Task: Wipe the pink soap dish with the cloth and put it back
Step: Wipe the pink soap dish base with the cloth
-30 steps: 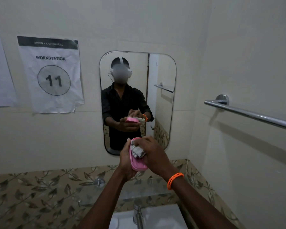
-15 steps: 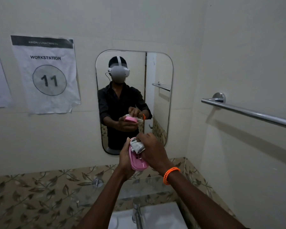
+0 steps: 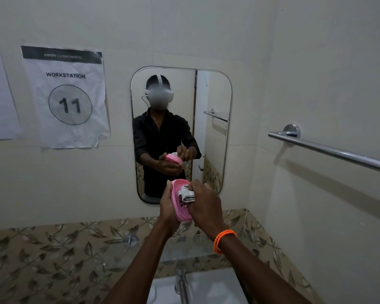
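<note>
The pink soap dish (image 3: 178,205) is held up in front of the mirror, tilted on its side with its slotted inside facing right. My left hand (image 3: 168,208) grips it from the left and underneath. My right hand (image 3: 204,205), with an orange bead bracelet at the wrist, clutches a bunched white and grey cloth (image 3: 186,193) and presses it into the dish's hollow. The far side of the dish is hidden behind my right hand.
A mirror (image 3: 215,132) on the wall reflects a person and both hands. Below are a glass shelf (image 3: 184,245), a chrome tap (image 3: 181,281) and a white basin (image 3: 215,288). A chrome towel rail (image 3: 329,149) juts from the right wall. Paper notices (image 3: 66,95) hang at left.
The cloth in my right hand has slid within the dish, uncovering more of its upper rim. The dish has tipped slightly, and both hands stay at about the same height.
</note>
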